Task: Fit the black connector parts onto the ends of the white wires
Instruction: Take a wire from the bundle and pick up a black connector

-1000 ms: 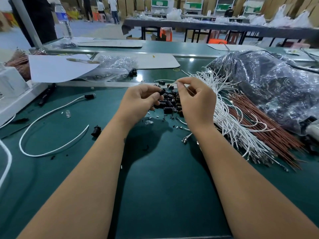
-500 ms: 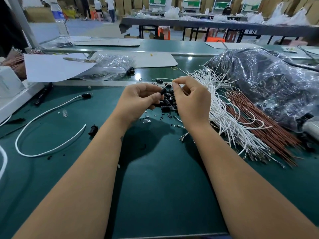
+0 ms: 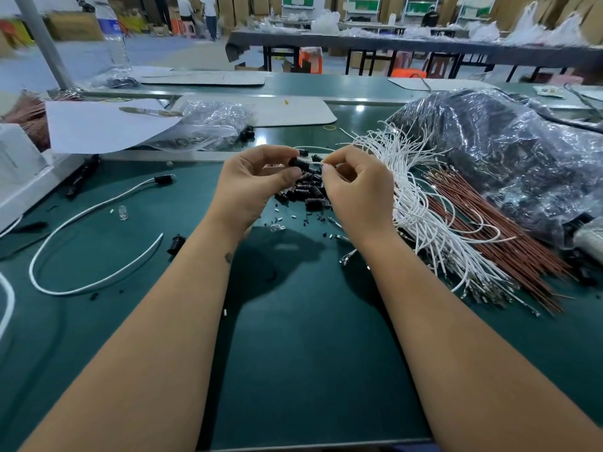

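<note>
left hand [image 3: 251, 184]: pinches one black connector [image 3: 297, 163] between thumb and fingertips, bore turned toward 3 o'clock so the wire can go straight in
right hand [image 3: 357, 187]: pinches a white wire [image 3: 318, 163] close to its tip, fingers curled; a short grip likely keeps the thin end from buckling on the push
gap: wire tip at or just inside the connector mouth, cannot tell how deep; hands nearly touching
height: both hands raised over the mat [image 3: 310, 337], in line with the head camera, probably to sight the bore
connector pile [image 3: 306, 192]: loose black parts right under the hands, at 12 o'clock from the person, so the left hand reaches the next one with little travel
wire bundle [image 3: 421, 203]: white wires fanned at 2 o'clock, just beside the right hand, metal terminals toward 4 o'clock; feed side matches feed hand
red wires [image 3: 509, 236]: lie beside and partly under the white ones at 3 o'clock, not in use
done cable [image 3: 94, 243]: thicker white loop with a black end at 9 o'clock, well apart from stock; looks like an out-tray side
bag [image 3: 509, 151]: clear plastic over dark stock at 2 o'clock, behind the bundle
step: judged as insertion under way, seating not confirmed
risk: angled entry could bend the tip
</note>
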